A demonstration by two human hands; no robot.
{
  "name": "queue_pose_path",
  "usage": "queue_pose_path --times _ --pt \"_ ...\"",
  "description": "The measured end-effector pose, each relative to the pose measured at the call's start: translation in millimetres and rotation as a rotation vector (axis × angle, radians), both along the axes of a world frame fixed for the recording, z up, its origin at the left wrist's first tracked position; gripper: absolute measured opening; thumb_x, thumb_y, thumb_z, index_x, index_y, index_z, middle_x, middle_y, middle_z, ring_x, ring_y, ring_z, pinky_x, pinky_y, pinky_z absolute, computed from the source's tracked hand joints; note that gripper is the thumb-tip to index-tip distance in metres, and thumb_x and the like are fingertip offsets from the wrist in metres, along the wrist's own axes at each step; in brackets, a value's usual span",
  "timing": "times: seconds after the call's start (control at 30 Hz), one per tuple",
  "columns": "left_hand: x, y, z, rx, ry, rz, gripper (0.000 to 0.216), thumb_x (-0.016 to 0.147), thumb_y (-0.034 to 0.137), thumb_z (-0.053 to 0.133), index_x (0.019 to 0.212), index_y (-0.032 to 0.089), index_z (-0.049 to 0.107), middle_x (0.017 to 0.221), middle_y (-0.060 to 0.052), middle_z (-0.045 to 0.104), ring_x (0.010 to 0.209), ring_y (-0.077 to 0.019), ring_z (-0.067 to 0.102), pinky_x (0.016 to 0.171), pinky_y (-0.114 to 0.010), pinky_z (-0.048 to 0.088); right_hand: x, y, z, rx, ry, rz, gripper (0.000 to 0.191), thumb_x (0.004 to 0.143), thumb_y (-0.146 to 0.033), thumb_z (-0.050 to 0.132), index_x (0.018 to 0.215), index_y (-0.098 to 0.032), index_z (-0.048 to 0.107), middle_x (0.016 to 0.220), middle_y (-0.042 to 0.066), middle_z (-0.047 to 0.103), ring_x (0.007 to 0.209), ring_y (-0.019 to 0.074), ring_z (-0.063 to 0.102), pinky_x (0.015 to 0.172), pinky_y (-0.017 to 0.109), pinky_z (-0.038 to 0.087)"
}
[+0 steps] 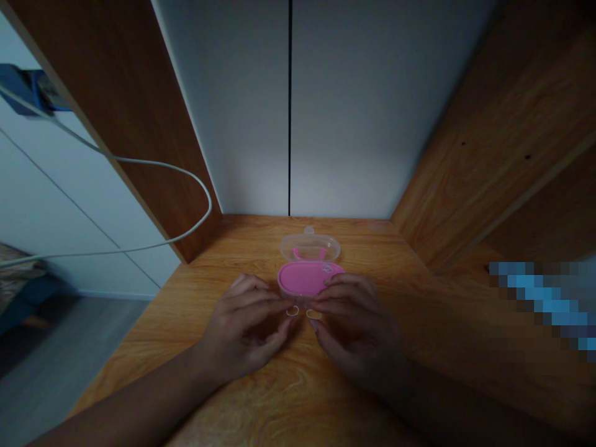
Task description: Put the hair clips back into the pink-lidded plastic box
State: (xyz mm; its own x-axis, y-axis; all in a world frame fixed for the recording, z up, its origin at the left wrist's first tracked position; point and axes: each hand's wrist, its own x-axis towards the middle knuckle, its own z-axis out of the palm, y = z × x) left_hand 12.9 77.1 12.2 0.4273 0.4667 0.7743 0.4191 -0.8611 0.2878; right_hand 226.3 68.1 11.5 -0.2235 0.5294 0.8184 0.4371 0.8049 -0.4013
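Note:
My left hand (249,326) pinches a small pale loop (292,311) between thumb and fingertips. A second, similar loop (313,315) sits between the thumb and forefinger of my right hand (358,329). The two loops are side by side, with a small gap between them. I cannot tell what they are made of. Just beyond the fingers lies a pink oval box (300,277), its right end partly covered by my right hand. A thin pale loop (327,268) shows on its pink surface. Behind it rests a clear oval lid (286,248) with a pink handle (308,257).
The wooden tabletop (251,410) runs back to pale panels (344,124), with wooden side panels left and right. A white cable (209,205) loops in from the left. Blue pixelated blur (544,298) hides something at the right.

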Motion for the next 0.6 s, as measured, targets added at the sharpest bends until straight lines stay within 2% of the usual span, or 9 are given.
queue_pose_path --times 0.23,0.6 --pt "1.9 0.5 -2.0 -0.028 0.001 -0.044 0.033 0.078 0.006 0.069 0.108 0.017 0.067 0.085 -0.003 0.077 0.073 -0.0178 0.062 0.067 -0.034 0.048 0.6 -0.9 -1.6 0.011 -0.068 0.021 0.034 0.078 -0.009 0.07 0.107 -0.027 0.068 0.094 0.002 0.074 0.097 0.0232 0.064 0.089 0.045 0.051" --pt "2.6 0.8 -0.1 -0.077 0.0 -0.071 0.02 0.081 0.014 0.075 0.1 0.019 0.071 0.082 -0.003 0.077 0.073 -0.0176 0.064 0.068 -0.032 0.05 1.4 4.2 -5.2 0.001 -0.051 0.006 0.016 0.08 -0.018 0.077 0.09 -0.028 0.069 0.089 -0.001 0.074 0.092 0.0214 0.066 0.087 0.043 0.051"
